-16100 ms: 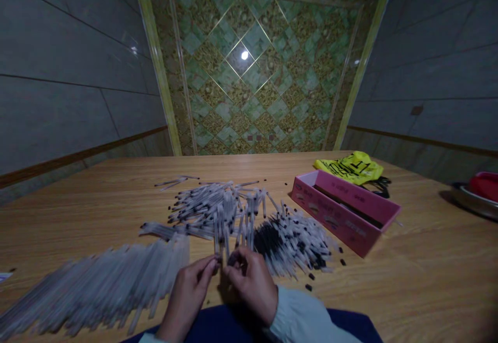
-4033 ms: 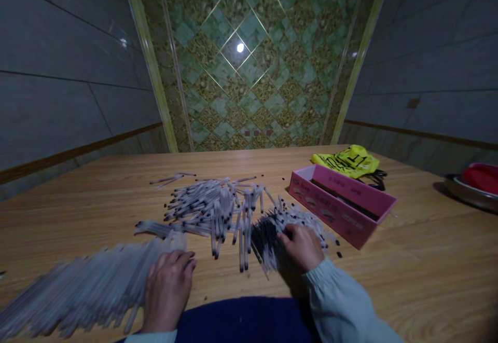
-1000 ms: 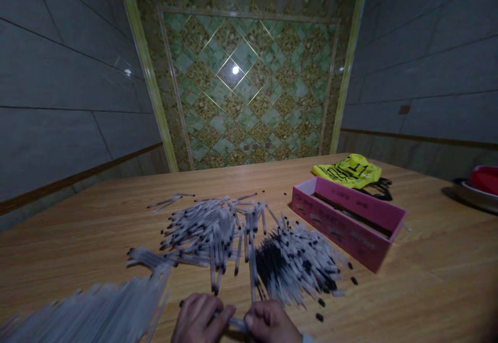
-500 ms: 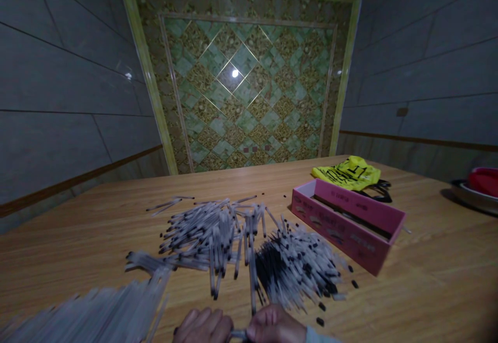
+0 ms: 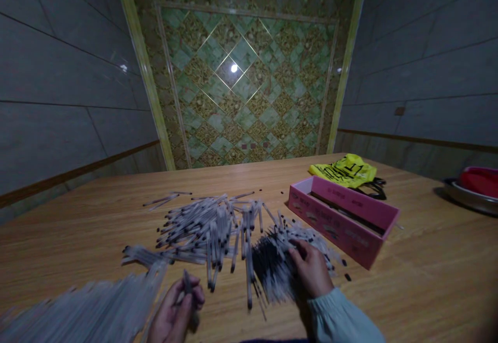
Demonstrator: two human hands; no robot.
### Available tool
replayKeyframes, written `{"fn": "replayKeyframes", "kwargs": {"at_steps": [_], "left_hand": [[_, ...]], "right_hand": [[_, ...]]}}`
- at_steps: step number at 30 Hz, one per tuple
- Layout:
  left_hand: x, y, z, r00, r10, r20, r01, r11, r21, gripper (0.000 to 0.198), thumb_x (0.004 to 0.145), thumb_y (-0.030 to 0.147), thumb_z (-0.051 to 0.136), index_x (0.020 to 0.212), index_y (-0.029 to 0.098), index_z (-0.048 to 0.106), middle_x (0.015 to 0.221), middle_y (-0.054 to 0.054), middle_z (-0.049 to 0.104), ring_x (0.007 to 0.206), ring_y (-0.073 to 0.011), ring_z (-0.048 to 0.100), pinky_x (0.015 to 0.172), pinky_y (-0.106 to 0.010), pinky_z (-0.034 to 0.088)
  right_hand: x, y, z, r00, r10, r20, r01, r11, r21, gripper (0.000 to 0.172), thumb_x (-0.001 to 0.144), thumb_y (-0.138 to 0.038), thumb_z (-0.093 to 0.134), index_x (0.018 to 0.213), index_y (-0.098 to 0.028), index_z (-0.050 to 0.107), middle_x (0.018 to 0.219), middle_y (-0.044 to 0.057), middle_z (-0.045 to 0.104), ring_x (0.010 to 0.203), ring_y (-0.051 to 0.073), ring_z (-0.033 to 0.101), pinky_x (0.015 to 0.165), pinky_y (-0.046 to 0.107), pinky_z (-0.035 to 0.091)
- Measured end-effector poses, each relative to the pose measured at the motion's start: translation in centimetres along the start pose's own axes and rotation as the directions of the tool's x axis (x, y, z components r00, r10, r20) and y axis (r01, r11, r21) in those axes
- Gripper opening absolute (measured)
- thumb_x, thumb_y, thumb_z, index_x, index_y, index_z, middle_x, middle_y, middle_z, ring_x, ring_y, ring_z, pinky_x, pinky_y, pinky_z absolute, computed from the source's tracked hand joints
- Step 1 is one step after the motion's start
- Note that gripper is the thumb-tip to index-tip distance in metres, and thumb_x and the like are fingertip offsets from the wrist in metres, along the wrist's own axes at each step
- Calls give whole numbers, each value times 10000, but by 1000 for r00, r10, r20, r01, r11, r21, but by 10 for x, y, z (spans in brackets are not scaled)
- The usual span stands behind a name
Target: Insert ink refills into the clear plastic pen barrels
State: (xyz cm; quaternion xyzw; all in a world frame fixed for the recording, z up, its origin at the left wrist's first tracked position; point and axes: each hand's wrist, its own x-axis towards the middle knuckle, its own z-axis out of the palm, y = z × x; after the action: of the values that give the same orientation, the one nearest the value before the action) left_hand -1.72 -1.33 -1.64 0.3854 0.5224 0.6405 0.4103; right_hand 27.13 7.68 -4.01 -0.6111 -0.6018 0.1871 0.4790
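My left hand (image 5: 177, 306), at the lower centre-left, has its fingers closed around a slim grey pen-like stick (image 5: 188, 284) that points up and away. My right hand (image 5: 313, 270) reaches into a heap of short translucent pieces with black ends (image 5: 278, 275). Its thumb and index finger come together at the heap's top, and anything between them is too small to make out. Beyond my left hand lies a pile of slim translucent sticks with dark tips (image 5: 194, 226). Another bundle of pale, clear tubes (image 5: 85, 309) lies at the lower left, blurred.
A long pink open box (image 5: 338, 226) stands right of the heaps, with a dark strip inside. Behind it lies a yellow bag with black print (image 5: 344, 170). A metal tray holding something red (image 5: 476, 197) sits at the right edge. Small black bits (image 5: 347, 277) lie scattered on the wooden table (image 5: 428, 270).
My hands were together at the bottom centre on a thin stick. Now they are apart: the left went left with a stick, the right moved up and right onto the black-ended heap.
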Motion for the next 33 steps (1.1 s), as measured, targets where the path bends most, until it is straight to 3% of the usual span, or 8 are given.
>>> {"fn": "replayKeyframes", "kwargs": {"at_steps": [5,7,9,11,13,16,26,33], "left_hand": [[-4,7,10,971,-227,73,238,899,-368,391,546,291,776,869,178,587,848,-73,715,855,-253,660,765,-318,521],[-5,7,12,958,-269,101,286,859,-424,394,552,249,776,880,172,571,933,-107,713,946,-280,638,825,-344,506],[-6,5,15,950,-283,135,313,833,-456,387,564,225,772,880,171,554,989,-127,701,1003,-296,613,877,-363,482],[-9,2,19,942,-290,166,335,823,-459,383,573,223,770,878,168,544,1005,-140,696,1009,-303,609,899,-376,468],[-12,1,24,936,-300,184,351,824,-445,380,578,231,769,875,166,541,994,-146,699,993,-306,616,901,-384,467],[-16,-1,29,932,-313,182,362,830,-425,371,574,237,771,862,167,548,968,-141,706,974,-306,626,898,-393,468],[-13,-15,23,930,-298,217,364,832,-420,335,634,239,734,899,158,547,1037,-156,681,1013,-295,608,885,-377,476],[-13,-18,25,929,-313,198,369,820,-438,332,619,226,742,886,161,557,1029,-147,685,1007,-292,612,895,-385,467]], "right_hand": [[-4,-5,0,1000,-10,-25,8,995,-95,436,769,-389,482,1076,-100,591,811,119,674,751,256,619,713,363,462],[-15,-19,7,999,-37,7,37,999,35,381,786,-404,485,1029,-134,598,820,97,667,769,232,612,721,335,460],[-32,-34,19,988,-55,147,17,968,249,334,780,-436,519,906,-141,615,808,85,658,767,205,606,694,293,463],[-50,-45,35,913,-47,405,-140,897,419,381,748,-506,555,789,-129,599,686,61,628,615,161,582,537,242,443],[-67,-50,50,793,-31,608,-343,802,489,470,733,-588,533,763,-120,567,609,39,597,436,100,503,387,194,355],[-83,-49,64,697,-24,717,-481,726,492,540,734,-650,480,737,-114,538,583,37,590,351,58,442,315,156,272],[-88,-49,65,667,-11,745,-466,774,429,552,718,-658,493,626,-115,530,466,0,530,307,37,382,313,151,223],[-88,-49,64,715,29,699,-451,783,429,496,673,-615,573,643,-122,523,478,7,551,337,49,396,355,166,253]]}}
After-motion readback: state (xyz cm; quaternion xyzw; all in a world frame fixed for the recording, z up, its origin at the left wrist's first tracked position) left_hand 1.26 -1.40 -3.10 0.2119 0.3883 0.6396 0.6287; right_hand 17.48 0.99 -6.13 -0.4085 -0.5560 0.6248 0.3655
